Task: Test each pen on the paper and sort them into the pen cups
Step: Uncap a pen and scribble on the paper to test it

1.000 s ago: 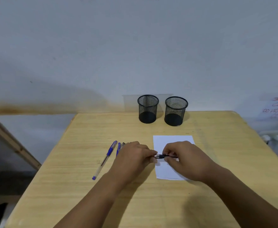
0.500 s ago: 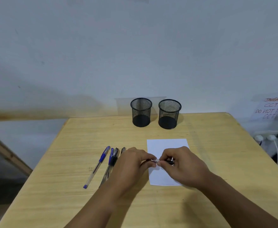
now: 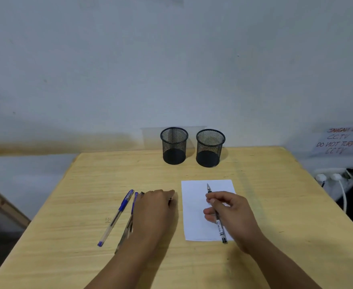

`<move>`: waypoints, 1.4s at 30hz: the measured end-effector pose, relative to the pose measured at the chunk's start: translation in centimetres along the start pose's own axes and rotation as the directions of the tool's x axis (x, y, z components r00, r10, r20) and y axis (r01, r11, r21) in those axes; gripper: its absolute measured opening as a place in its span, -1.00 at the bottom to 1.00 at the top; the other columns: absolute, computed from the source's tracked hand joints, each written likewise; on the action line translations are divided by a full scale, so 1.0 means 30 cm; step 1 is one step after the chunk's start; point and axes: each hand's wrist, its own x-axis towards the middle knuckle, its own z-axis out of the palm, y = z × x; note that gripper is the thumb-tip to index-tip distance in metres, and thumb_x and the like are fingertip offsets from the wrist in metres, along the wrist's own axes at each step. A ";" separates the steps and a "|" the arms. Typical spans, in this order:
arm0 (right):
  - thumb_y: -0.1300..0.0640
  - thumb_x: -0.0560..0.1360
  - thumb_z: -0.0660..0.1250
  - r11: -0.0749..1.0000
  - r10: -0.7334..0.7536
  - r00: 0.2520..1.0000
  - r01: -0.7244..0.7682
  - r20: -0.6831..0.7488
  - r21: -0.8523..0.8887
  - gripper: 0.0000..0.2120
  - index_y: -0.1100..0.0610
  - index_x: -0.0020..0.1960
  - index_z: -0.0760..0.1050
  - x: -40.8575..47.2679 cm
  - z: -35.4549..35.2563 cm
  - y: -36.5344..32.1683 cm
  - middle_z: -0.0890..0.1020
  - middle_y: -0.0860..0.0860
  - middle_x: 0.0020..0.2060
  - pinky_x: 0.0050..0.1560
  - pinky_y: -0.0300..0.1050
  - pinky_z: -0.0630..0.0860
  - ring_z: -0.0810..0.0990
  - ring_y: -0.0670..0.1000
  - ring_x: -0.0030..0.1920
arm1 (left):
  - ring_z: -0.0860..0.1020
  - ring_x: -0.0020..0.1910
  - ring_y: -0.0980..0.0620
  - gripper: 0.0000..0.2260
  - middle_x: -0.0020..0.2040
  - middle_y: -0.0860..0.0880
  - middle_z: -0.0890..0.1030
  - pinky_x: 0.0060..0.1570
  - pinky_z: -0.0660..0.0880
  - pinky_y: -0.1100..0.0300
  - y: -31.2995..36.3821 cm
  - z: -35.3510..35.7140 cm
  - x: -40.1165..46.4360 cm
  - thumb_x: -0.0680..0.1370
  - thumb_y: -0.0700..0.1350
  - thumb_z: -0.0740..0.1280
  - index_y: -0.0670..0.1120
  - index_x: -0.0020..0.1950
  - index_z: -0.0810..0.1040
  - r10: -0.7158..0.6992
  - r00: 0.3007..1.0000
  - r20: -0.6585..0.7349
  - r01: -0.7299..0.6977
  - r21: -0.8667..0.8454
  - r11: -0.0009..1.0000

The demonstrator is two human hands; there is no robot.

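Black-barrelled and now uncapped, the slim ballpoint pen (image 3: 217, 213) sits in the right hand (image 3: 232, 215), pinched between thumb and curled fingers with its bare tip pointing away over the white sheet of paper (image 3: 194, 215) beneath that hand. Half a second ago both hands met at the pen; they have since parted. The left hand (image 3: 153, 209) has drawn back to the wooden tabletop (image 3: 275, 195) just left of the sheet, fingers curled; whether it holds the cap cannot be told. The remaining blue-capped pens (image 3: 117, 217) lie beside and partly under it. Beyond both hands, the two black mesh pen cups (image 3: 192, 147) look empty, so the first test stroke seems imminent.
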 end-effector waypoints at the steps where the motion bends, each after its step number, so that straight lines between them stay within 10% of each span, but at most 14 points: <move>1: 0.29 0.57 0.33 1.000 0.004 1.000 -0.004 -0.006 -0.016 -0.85 0.17 -0.03 0.68 0.001 0.004 0.010 0.70 0.04 -0.05 -0.10 -0.03 0.69 0.75 0.09 -0.21 | 0.43 -0.42 0.05 -0.74 -0.47 0.03 0.43 -0.29 0.40 0.12 0.003 0.002 -0.001 0.53 -0.04 0.19 -0.04 -0.36 0.36 0.007 1.000 -0.007 -0.007 0.010 1.000; 14: 0.33 0.55 0.31 0.991 -0.032 0.999 0.034 0.018 -0.129 -0.79 0.15 -0.09 0.70 -0.035 -0.025 0.055 0.75 0.03 -0.20 -0.02 0.01 0.68 0.74 0.03 -0.18 | 0.46 -0.14 0.02 -0.78 -0.17 0.14 0.50 -0.17 0.46 0.12 0.015 -0.003 -0.067 0.50 0.06 0.25 0.16 0.13 0.54 0.136 0.990 0.042 -0.131 -0.119 0.984; 19: 0.37 0.55 0.25 0.988 -0.015 0.998 0.025 0.066 -0.154 -0.70 0.12 -0.12 0.71 -0.077 -0.071 0.050 0.75 0.05 -0.21 -0.13 -0.13 0.66 0.74 0.04 -0.21 | 0.40 0.23 0.04 -0.47 0.28 0.11 0.50 0.16 0.42 0.07 0.045 0.021 -0.157 0.48 0.28 0.18 0.08 0.39 0.45 0.251 0.959 0.130 -0.235 -0.124 0.964; 29: 0.50 0.49 0.33 0.997 -0.083 0.996 0.083 0.028 0.003 -0.72 0.17 -0.04 0.68 -0.037 -0.113 0.036 0.75 0.12 -0.18 -0.05 -0.19 0.66 0.75 0.12 -0.08 | 0.34 0.28 0.00 -0.50 0.33 0.16 0.49 0.11 0.42 0.00 0.048 0.057 -0.194 0.45 0.36 0.19 0.14 0.28 0.51 0.276 0.945 0.173 -0.268 -0.071 0.961; 35: 0.16 0.61 0.27 0.982 -0.179 0.976 0.170 -0.127 -0.082 -0.83 -0.06 0.00 0.61 0.026 -0.015 0.006 0.72 -0.01 -0.20 -0.19 -0.30 0.62 0.70 -0.06 -0.16 | 0.09 0.41 0.05 -0.41 0.48 0.22 0.26 0.30 0.17 0.07 0.053 0.031 -0.186 0.47 0.37 0.07 0.17 0.45 0.29 0.263 0.945 0.193 -0.256 -0.062 0.965; 42: 0.21 0.59 0.30 0.951 -0.296 0.952 0.286 -0.081 -0.114 -0.88 0.03 -0.02 0.58 0.094 0.089 -0.004 0.72 -0.02 -0.20 -0.13 -0.30 0.63 0.71 -0.09 -0.19 | 0.31 0.27 -0.06 -0.53 0.32 0.10 0.49 0.10 0.39 -0.03 0.038 0.056 -0.170 0.42 0.30 0.24 0.11 0.24 0.51 0.303 0.940 0.155 -0.289 -0.107 0.951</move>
